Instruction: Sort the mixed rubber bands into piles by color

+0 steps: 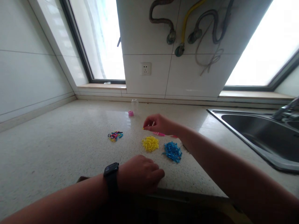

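My right hand (158,123) hovers just above the counter, thumb and fingers pinched on a tiny yellow rubber band (143,128). Below it lies a heap of yellow rubber bands (150,144), and a blue heap (173,151) sits to the right. Pink bands (158,133) show partly from behind my right hand and wrist. To the left is a small mixed-colour pile (115,136). My left hand (141,173), below a black wristwatch (111,169), rests near the counter's front edge with fingers curled in; whatever they hold, if anything, is hidden.
A clear plastic bottle (135,105) stands toward the back, with a pink cap (131,114) beside it. The speckled counter (70,140) meets a steel sink (245,137) on the right. Pipes, a wall socket (145,69) and windows are behind.
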Demonstrator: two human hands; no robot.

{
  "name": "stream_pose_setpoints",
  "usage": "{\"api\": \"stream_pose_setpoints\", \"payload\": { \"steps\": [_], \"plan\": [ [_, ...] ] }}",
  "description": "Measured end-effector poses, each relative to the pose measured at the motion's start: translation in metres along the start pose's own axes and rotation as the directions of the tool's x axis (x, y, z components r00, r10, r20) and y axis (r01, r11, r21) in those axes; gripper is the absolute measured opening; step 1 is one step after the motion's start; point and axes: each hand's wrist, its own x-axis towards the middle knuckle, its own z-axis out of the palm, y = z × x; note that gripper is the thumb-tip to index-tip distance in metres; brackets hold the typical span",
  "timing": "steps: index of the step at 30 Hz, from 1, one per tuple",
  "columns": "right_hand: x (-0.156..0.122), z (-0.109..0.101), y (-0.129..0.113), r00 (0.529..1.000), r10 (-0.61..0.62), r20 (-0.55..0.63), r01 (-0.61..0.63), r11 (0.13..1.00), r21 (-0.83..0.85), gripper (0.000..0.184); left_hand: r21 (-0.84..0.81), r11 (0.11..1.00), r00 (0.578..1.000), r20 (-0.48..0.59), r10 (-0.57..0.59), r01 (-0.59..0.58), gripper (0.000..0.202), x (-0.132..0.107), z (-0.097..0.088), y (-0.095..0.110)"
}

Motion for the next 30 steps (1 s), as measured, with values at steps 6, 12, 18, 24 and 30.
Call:
{"api": "stream_pose_setpoints", "payload": {
  "steps": [6, 12, 18, 24, 30],
  "plan": [
    [-0.056, -0.017, -0.004, 0.989, 0.023, -0.146, -0.023, 1.0, 0.007, 0.015, -0.013, 1.0, 1.0, 0.026, -0.011, 0.011, 0.009, 0.001, 0.0, 0.0],
    [-0.083, -0.022, 0.012, 0.931, 0.044, -0.361, -0.03, 0.999, 0.043, 0.019, -0.033, 0.999, 0.999, 0.033, -0.014, 0.015, 0.008, 0.001, -0.001, 0.001],
    [-0.091, -0.024, 0.02, 0.894, 0.023, -0.448, -0.014, 1.0, 0.024, 0.018, -0.037, 0.999, 0.999, 0.046, -0.021, 0.022, 0.007, 0.002, -0.002, 0.002],
    [-0.093, -0.018, 0.021, 0.917, 0.011, -0.4, 0.01, 0.999, 0.051, 0.02, -0.046, 0.999, 0.999, 0.028, -0.022, 0.023, 0.009, 0.003, -0.003, 0.002],
    [-0.091, -0.014, 0.018, 0.925, -0.011, -0.379, 0.017, 1.0, 0.012, 0.021, -0.056, 0.998, 1.0, 0.007, -0.019, 0.019, 0.009, 0.001, -0.001, 0.001]
  ]
}}
